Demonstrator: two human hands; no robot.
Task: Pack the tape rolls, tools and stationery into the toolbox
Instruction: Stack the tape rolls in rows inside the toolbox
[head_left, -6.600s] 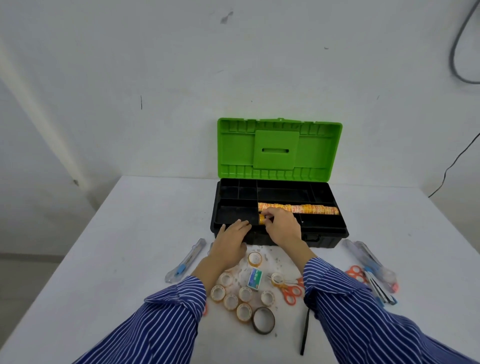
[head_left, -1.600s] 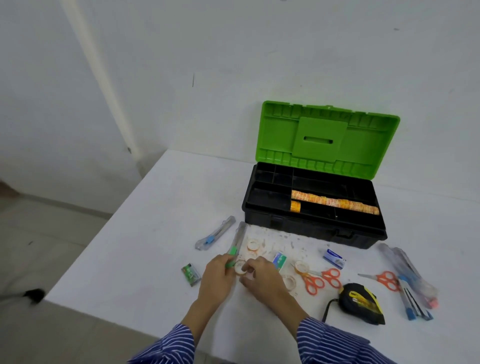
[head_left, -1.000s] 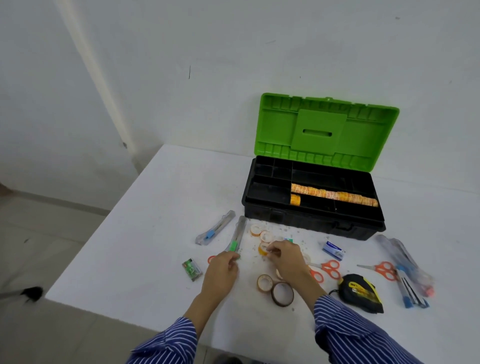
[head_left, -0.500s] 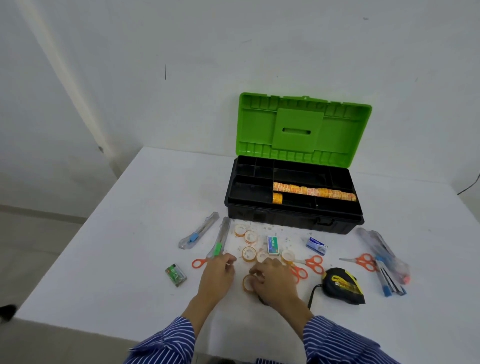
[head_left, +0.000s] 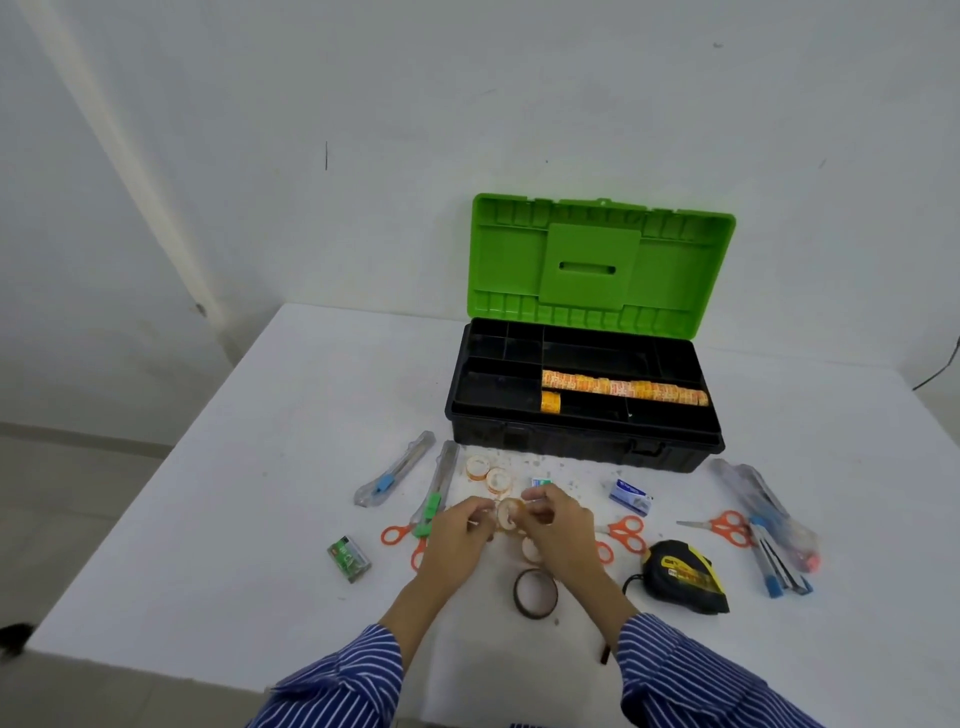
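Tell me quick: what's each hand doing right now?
Left hand: pinching the small tape roll.
Right hand: pinching the same roll.

Toolbox (head_left: 582, 441) behind tape rolls (head_left: 488, 473); tape measure (head_left: 683, 574) right.

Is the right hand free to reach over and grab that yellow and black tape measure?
Probably not at once: the right hand pinches a small tape roll. The tape measure lies unobstructed just to its right.
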